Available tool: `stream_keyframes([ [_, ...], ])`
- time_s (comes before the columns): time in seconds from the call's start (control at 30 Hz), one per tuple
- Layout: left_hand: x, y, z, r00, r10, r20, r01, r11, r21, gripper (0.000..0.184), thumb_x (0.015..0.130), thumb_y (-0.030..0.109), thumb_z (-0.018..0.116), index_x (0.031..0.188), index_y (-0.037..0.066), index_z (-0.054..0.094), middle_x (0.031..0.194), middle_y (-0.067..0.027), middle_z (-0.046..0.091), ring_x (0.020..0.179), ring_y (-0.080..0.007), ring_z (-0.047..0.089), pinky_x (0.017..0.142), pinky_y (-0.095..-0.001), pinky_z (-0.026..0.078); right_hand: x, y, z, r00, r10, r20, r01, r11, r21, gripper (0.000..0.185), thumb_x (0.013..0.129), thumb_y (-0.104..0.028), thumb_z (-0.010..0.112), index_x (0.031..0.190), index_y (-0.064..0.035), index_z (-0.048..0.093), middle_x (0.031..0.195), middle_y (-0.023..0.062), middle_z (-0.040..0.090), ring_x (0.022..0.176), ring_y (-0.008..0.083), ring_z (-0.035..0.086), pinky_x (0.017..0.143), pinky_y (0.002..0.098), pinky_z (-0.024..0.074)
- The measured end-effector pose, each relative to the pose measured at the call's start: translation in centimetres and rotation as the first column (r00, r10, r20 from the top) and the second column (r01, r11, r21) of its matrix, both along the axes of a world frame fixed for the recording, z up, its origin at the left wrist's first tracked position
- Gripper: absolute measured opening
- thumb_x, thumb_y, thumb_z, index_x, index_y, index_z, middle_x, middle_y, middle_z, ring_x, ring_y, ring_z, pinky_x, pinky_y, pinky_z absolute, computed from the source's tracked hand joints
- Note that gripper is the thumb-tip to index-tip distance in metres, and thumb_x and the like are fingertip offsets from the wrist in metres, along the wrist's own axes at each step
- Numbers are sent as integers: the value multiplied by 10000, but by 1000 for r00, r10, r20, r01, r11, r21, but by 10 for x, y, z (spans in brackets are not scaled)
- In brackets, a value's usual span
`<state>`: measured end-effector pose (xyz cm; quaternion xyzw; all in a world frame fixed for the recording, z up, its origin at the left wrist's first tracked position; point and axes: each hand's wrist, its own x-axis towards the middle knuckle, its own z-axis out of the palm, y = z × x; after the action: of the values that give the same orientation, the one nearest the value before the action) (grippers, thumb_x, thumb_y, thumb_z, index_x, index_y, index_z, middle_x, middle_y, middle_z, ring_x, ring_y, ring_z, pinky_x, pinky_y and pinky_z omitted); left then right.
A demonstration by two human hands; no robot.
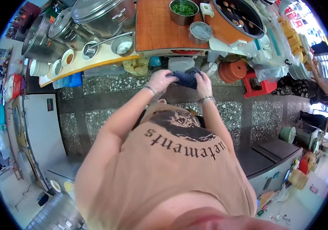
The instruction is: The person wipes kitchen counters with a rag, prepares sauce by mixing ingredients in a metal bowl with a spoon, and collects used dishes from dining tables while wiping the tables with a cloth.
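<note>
A dark blue, bunched-up cloth (185, 78) is stretched between my two hands, in front of my body and over the floor. My left hand (160, 81) is closed on its left end and seems to wear a thin clear glove. At the other end, the fingers of my right hand (203, 84) grip the fabric, also apparently gloved. The wooden counter (160, 27) stands just beyond the cloth. Parts of the fingers are hidden by the folds.
Large steel pots (98, 15) and a ladle (110, 39) are at the left. On the counter sit a pot of chopped greens (184, 10) and an orange pot of eggs (225, 28). A red stool (257, 84) stands on the floor. Another person's arm (323, 82) shows at far right.
</note>
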<state>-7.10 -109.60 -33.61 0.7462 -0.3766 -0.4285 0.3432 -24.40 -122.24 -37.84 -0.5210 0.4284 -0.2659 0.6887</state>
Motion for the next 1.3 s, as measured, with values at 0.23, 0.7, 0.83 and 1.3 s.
stream_keyframes([
  [0.23, 65, -22, -22, 926, 223, 304, -138, 951, -277, 302, 828, 101, 574, 1126, 55, 596, 1047, -108, 625, 958, -212, 583, 846, -298, 462, 110, -57, 49, 985, 150, 81, -160, 978, 133, 278, 895, -163, 569, 1111, 12, 573, 959, 39, 626, 843, 114, 565, 777, 262, 448],
  [0.7, 213, -148, -65, 892, 424, -158, -449, 875, -183, 686, 866, 208, 601, 1423, 8, 253, 1317, -188, 465, 1166, -206, 479, 950, -283, 403, 245, -141, -42, 744, 378, -550, -547, 817, -179, 626, 745, -321, 639, 1265, -11, 477, 1280, 216, 491, 1180, 350, 484, 997, 393, 386],
  [0.83, 260, -224, -65, 777, 404, -483, -473, 881, -22, 694, 865, 368, 598, 1423, 85, 298, 1365, -107, 432, 1296, -255, 350, 1048, -392, 294, 252, -132, -110, 754, 446, -483, -527, 849, -38, 612, 770, -325, 638, 1268, -7, 478, 1256, 207, 508, 1111, 339, 531, 968, 390, 413],
  [1.3, 289, -374, -131, 958, -44, -282, -15, 978, -206, 741, 852, 439, 580, 1428, 107, 254, 1465, -145, 266, 1296, -305, 359, 968, -489, 410, 269, -129, -72, 626, 327, -708, -371, 923, 99, 541, 789, -287, 630, 1249, -34, 498, 1015, 185, 625, 929, 304, 618, 836, 390, 482],
])
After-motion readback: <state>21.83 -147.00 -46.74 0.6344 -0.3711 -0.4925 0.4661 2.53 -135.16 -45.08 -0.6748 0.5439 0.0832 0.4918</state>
